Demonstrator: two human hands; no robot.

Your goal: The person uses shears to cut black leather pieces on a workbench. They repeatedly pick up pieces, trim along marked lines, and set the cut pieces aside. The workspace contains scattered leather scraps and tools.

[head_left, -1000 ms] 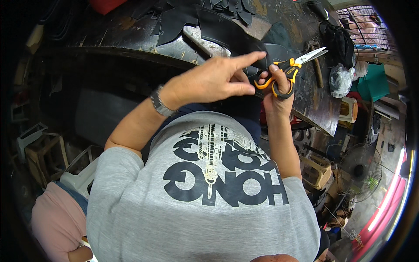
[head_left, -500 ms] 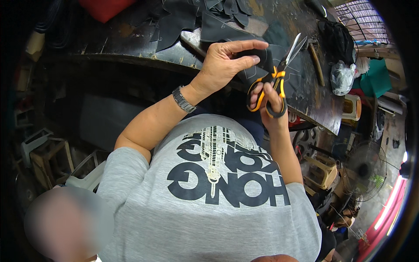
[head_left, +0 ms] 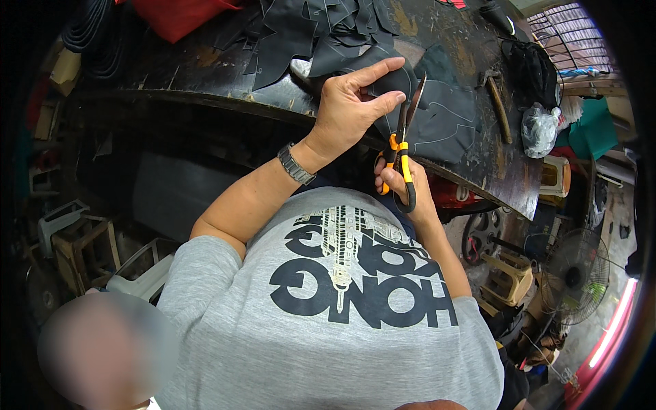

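Observation:
My left hand (head_left: 345, 113), with a metal watch on its wrist, holds a black leather-like piece (head_left: 391, 85) at the table's near edge. Its thumb and index finger reach over the piece; the other fingers are mostly hidden. My right hand (head_left: 413, 188) grips scissors (head_left: 404, 137) with yellow-and-black handles. The blades point away from me, almost together, right beside the held piece and close to my left fingertips. Just right of the blades lies a larger black sheet (head_left: 444, 119) with pale outlines drawn on it.
Several cut black pieces (head_left: 287, 44) are heaped at the back of the dark worktable (head_left: 184, 82). A hammer (head_left: 499, 109) and a clear plastic bag (head_left: 540, 130) lie at the right. Red material (head_left: 181, 17) sits far left. A fan (head_left: 574, 277) and stool (head_left: 506, 277) stand at lower right.
The scissors have swung left from beside the held piece to its edge, and their blades have come closer together. My left hand stays in nearly the same place.

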